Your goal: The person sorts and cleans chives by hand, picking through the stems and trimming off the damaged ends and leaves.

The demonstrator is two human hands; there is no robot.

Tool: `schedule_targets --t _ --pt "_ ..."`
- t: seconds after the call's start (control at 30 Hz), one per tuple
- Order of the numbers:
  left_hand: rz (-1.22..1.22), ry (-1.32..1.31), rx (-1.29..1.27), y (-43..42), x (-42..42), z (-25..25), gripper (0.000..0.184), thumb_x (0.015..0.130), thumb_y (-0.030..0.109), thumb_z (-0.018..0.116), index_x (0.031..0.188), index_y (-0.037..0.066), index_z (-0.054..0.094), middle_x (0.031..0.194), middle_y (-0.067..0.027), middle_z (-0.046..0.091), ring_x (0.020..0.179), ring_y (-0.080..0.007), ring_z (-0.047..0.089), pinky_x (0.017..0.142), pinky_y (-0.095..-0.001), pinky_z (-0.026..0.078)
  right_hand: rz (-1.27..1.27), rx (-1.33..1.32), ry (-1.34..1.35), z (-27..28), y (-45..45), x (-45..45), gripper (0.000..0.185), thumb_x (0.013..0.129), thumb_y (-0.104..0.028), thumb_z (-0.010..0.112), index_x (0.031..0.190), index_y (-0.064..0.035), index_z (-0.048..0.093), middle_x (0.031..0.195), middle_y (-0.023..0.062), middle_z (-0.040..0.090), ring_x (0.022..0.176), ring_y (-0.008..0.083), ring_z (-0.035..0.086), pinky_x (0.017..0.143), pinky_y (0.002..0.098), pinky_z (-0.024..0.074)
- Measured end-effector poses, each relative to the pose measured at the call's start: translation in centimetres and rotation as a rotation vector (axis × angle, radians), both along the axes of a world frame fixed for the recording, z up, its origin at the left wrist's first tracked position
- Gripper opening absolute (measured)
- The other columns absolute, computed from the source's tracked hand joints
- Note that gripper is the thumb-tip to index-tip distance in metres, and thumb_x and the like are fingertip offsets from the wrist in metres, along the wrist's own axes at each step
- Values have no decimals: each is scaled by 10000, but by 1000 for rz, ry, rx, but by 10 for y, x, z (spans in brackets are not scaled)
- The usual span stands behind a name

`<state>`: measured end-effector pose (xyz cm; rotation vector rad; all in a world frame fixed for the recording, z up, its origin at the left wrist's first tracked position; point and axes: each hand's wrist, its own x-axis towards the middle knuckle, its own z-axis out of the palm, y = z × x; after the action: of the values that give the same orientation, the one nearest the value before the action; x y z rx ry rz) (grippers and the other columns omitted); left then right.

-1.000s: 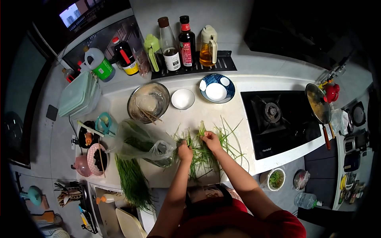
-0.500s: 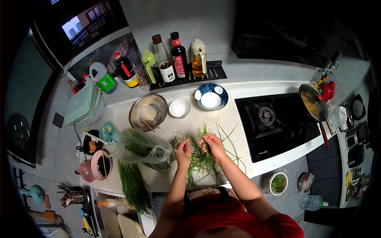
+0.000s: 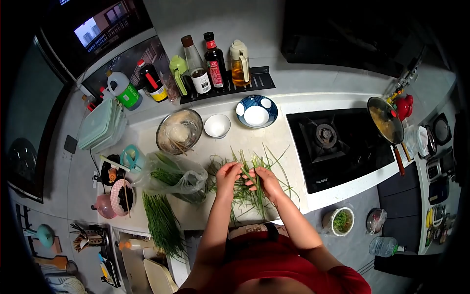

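Above the counter, my left hand (image 3: 227, 180) pinches the tip of some garlic chives (image 3: 246, 173) between thumb and fingers. The lower part of those stalks is in my right hand (image 3: 267, 182), its fingers curled round them. Loose chives (image 3: 252, 200) lie scattered on the counter under both hands. A clear plastic bag (image 3: 188, 171) with more greens inside stands left of my left hand. Beside the bag, a thick bundle of chives (image 3: 161, 220) lies with its ends hanging over the front edge near the sink.
A steel bowl (image 3: 198, 125) holding dough and chopsticks, a white bowl (image 3: 217, 126) and a blue patterned bowl (image 3: 272, 117) line the back. Bottles stand on a black rack (image 3: 264, 81). To the right are a gas stove (image 3: 342, 166) and a lidded pan (image 3: 384, 120); a bin (image 3: 333, 230) sits below.
My left hand has moved right and up to meet the chives, and its fingers now pinch them. My right hand has tilted the stalks toward it. The view has shifted slightly.
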<state>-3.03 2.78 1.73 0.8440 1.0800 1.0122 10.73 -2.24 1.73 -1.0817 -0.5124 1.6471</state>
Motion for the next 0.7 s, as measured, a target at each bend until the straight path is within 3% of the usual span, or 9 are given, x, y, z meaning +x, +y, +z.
schedule_targets --t 0.17,0.3,0.57,0.7 --pt "-41 -4 -18 -7 0 4 165 812 144 585 925 24 576 855 -33 603 730 -85 538 655 -225 442 67 51 -10 -2 -6 2 217 878 -243 465 884 -46 557 768 50 615 537 91 464 487 215 377" --pt "-89 -155 16 -13 0 -1 197 817 136 581 964 6 569 861 -40 612 773 -89 542 696 -236 429 110 22 107 8 -8 2 256 884 -240 451 972 -31 571 832 72 625 603 104 518 524 216 407" --pt "-116 -227 23 -19 3 10 220 823 141 578 979 -13 564 868 -55 608 759 -93 547 694 -235 436 135 64 112 9 -12 3 200 854 -178 516 961 -18 571 860 75 624 706 126 566 585 238 446" --pt "-174 -14 102 -22 6 11 187 790 154 626 872 -13 611 767 -23 609 659 -66 534 607 -202 430 109 62 58 16 -11 2 185 844 -168 540 944 -17 576 854 75 624 723 127 580 580 233 453"
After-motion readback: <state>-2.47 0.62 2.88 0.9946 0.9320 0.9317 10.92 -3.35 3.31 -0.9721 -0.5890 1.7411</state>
